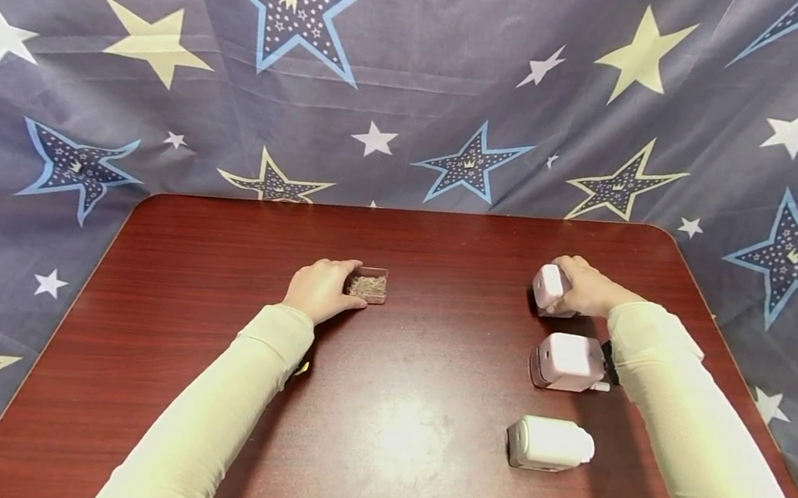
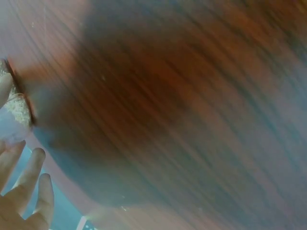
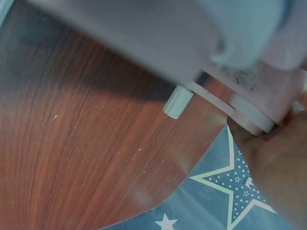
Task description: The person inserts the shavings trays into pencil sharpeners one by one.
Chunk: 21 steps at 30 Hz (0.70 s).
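Note:
Near the middle of the table, my left hand (image 1: 321, 289) holds a small clear box (image 1: 368, 286) between thumb and fingers. Light brown bits like pencil shavings lie in it. In the left wrist view only part of the box (image 2: 20, 109) shows at the left edge. At the far right my right hand (image 1: 586, 290) grips a pale pink pencil sharpener (image 1: 548, 285) from its right side; the fingers partly hide it. A second pink pencil sharpener (image 1: 572, 361) with a crank stands just nearer, beside the right sleeve. In the right wrist view, its white crank knob (image 3: 178, 101) shows.
A white block-shaped thing (image 1: 551, 444), perhaps another sharpener, sits on the table's near right. Something small and yellow (image 1: 302, 368) shows beside the left sleeve. A star-patterned cloth (image 1: 406, 82) hangs behind the dark red wooden table (image 1: 445, 247).

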Available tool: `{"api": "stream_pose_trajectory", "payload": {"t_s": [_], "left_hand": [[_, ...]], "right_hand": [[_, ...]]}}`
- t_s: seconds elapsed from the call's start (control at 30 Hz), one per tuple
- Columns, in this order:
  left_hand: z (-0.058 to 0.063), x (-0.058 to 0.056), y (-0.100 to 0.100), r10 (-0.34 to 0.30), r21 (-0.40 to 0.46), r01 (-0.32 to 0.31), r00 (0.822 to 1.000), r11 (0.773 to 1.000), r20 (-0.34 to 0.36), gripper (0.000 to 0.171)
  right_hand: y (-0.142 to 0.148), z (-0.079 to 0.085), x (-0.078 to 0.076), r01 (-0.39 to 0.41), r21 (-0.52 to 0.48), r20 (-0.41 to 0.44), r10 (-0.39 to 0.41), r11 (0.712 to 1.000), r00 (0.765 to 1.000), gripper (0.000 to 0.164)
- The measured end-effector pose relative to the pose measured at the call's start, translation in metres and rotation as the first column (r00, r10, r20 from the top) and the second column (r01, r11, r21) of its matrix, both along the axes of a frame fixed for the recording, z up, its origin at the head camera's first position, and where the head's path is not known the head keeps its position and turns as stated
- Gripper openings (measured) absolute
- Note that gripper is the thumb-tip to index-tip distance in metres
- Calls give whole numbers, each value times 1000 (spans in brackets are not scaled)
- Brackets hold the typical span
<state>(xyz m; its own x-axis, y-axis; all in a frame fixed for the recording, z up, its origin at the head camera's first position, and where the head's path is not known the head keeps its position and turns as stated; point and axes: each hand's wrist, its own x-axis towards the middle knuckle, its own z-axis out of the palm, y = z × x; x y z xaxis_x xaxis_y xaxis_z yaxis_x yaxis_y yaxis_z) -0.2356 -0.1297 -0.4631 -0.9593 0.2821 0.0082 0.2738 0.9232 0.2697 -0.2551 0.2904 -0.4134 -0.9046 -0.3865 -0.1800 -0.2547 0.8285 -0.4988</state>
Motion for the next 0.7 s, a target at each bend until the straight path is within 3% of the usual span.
{"api": "stream_pose_trajectory", "payload": {"t_s": [0.7], "left_hand": [[1, -3, 23, -47, -17, 46, 999, 999, -11, 71]], "right_hand": [[0, 0, 0, 12, -5, 7, -11, 1000, 1000, 76]]}}
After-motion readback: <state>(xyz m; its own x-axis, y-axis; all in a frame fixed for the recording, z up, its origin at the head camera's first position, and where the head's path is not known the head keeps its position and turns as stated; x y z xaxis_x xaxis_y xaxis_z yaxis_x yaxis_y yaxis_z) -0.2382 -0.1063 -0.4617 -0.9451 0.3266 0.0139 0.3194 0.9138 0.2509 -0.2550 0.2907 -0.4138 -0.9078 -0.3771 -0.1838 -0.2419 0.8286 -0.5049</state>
